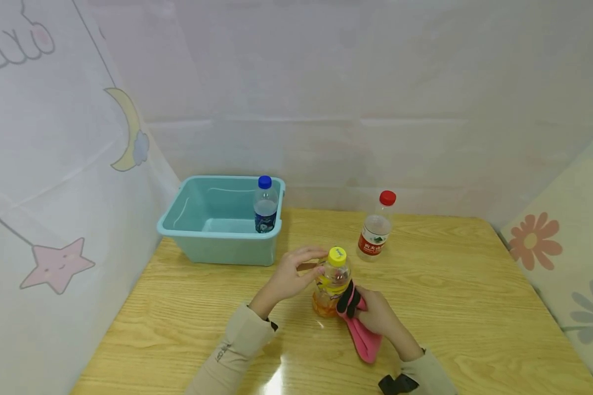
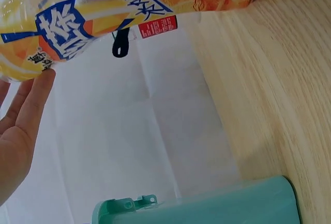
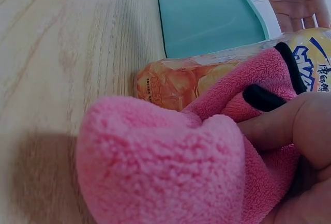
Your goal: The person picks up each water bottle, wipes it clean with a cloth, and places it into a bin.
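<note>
A drink bottle (image 1: 333, 288) with a yellow cap and an orange-and-yellow label stands upright on the table. My left hand (image 1: 296, 271) is at its upper left side, with fairly straight fingers touching the bottle near the neck; in the left wrist view a fingertip (image 2: 45, 76) meets the label. My right hand (image 1: 375, 312) grips a pink fleecy cloth (image 1: 363, 340) with black edging and holds it against the bottle's right side. In the right wrist view the bunched cloth (image 3: 165, 167) covers part of the bottle (image 3: 173, 81).
A light-blue plastic basin (image 1: 227, 249) stands at the back left, holding a blue-capped bottle (image 1: 265, 206). Behind and to the right is a red-capped water bottle (image 1: 375, 230). A pale printed curtain (image 1: 326, 109) hangs behind the wooden table (image 1: 464, 307).
</note>
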A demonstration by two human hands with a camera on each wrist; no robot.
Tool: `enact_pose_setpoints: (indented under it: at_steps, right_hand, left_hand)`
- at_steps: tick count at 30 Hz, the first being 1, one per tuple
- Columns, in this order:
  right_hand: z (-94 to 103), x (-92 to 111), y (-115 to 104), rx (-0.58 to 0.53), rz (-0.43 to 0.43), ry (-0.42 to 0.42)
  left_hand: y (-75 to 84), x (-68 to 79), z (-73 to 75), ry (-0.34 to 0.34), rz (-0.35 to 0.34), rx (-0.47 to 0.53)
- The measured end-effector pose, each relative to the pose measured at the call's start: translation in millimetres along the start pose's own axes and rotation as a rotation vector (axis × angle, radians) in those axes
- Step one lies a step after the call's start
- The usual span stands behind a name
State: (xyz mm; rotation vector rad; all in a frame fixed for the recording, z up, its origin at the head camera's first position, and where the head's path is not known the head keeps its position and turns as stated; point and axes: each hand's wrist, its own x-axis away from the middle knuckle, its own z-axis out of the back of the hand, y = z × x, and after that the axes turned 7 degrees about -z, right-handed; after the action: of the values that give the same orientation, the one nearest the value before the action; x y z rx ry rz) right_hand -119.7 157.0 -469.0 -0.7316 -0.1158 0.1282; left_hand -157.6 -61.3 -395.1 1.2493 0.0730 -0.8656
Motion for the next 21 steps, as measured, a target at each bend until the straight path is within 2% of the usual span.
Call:
enact_pose_setpoints:
  at_steps: [2, 7, 11, 17, 21]
  right_hand:
    - [0.2, 1, 0, 0.000, 0.001, -0.004]
    - [1.2, 3, 0, 0.017, 0.034, -0.005]
    - [2.1, 5, 0, 0.030, 0.054, 0.009]
    - [5.3, 8, -1, 0.023, 0.019, 0.046]
    - [8.0, 9, -1, 0.027, 0.005, 0.062]
  left_hand:
    - [11.8, -0.2, 0.3, 0.001, 0.015, 0.001]
    - [15.8, 1.0, -3.0, 0.021, 0.044, -0.028]
    - [17.0, 1.2, -4.8, 0.029, 0.057, -0.056]
    - [17.0, 0.9, -5.0, 0.033, 0.071, -0.057]
    - [9.9, 1.3, -5.8, 0.034, 0.075, -0.048]
